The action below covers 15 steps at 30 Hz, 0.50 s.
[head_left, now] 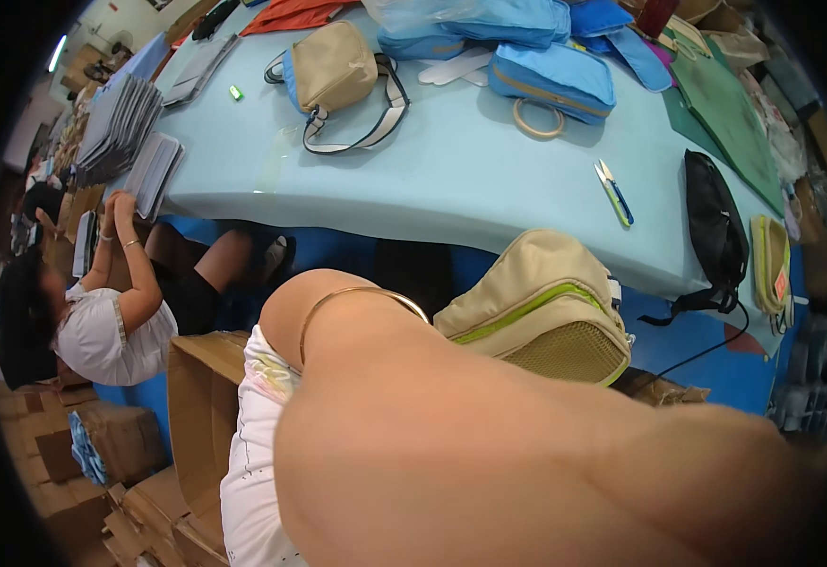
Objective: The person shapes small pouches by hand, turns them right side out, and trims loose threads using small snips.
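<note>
My left hand [527, 454], very large and blurred close to the lens, spreads over the lower middle and right of the view. A thin gold bangle [361, 293] circles the wrist. Its fingers are not visible, so I cannot tell whether they hold anything. Just behind it, at the near table edge, stands a beige bag [527, 283] with a lime-green zipper and a mesh pocket; the hand covers its lower part. Whether the two touch is unclear. My right hand does not appear.
On the pale blue table [432, 189] lie a beige shoulder bag [338, 68], blue pouches [553, 83], thread snips [614, 194] and a black pouch [714, 217]. At left a person [116, 321] touches stacked grey pieces [154, 173]. Cardboard boxes [201, 406] stand below.
</note>
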Tool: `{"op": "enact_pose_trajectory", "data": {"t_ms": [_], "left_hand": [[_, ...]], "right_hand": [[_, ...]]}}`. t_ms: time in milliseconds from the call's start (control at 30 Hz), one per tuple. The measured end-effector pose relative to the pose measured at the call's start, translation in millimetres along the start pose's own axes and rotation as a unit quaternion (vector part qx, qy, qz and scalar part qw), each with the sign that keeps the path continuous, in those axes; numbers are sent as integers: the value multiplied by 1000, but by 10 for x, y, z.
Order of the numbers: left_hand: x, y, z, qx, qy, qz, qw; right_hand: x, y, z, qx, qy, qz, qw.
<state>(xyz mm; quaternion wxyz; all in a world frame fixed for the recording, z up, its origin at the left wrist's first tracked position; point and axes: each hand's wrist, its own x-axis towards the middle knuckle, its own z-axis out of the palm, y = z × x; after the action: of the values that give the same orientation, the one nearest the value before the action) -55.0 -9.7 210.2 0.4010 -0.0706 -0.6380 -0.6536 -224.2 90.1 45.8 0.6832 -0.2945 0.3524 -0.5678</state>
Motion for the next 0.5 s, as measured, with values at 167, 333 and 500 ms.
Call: {"op": "enact_pose_trajectory", "data": {"t_ms": [167,333,500], "left_hand": [[67,-99,-211,-17,-13,-42,999],[-350,-913,-439,212,-45,-230,949],[-837,-1169,-148,-163,138,-424,880]], "right_hand": [[-58,70,-92,21,33,-19,999],[-136,37,-120,34,53,-50,997],[-172,-12,-158,42,78,-66,994]]}}
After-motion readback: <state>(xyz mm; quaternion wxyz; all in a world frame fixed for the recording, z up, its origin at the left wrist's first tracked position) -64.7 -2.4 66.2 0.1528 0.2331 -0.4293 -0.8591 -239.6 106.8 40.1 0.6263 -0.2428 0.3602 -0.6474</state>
